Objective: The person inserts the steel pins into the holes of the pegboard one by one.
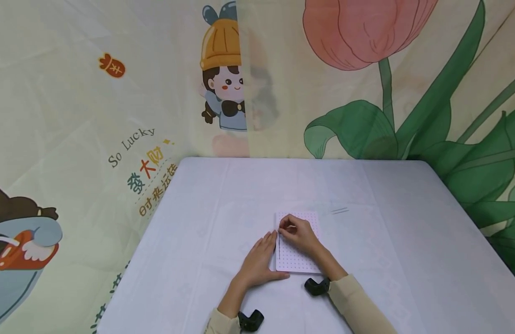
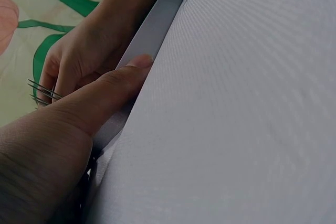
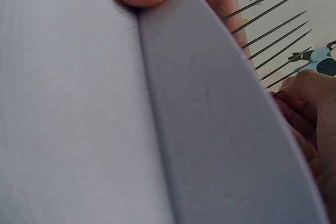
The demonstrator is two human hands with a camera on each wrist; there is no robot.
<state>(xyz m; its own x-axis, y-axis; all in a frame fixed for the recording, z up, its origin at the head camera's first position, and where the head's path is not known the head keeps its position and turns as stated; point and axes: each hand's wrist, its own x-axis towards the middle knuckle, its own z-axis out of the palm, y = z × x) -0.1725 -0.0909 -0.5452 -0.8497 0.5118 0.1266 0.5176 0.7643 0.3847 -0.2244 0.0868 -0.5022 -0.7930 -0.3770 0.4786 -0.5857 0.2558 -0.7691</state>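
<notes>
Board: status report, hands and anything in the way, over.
Left hand touching board. Right hand pinching a pin over board's left side. Pin row standing; two loose pins right of board. Nothing visibly obstructing.

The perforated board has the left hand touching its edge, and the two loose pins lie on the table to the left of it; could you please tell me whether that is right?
Not quite: the two loose pins lie on the table to the right of the perforated board, as the head view shows. The left hand does touch the board's edge, as you say.
</notes>
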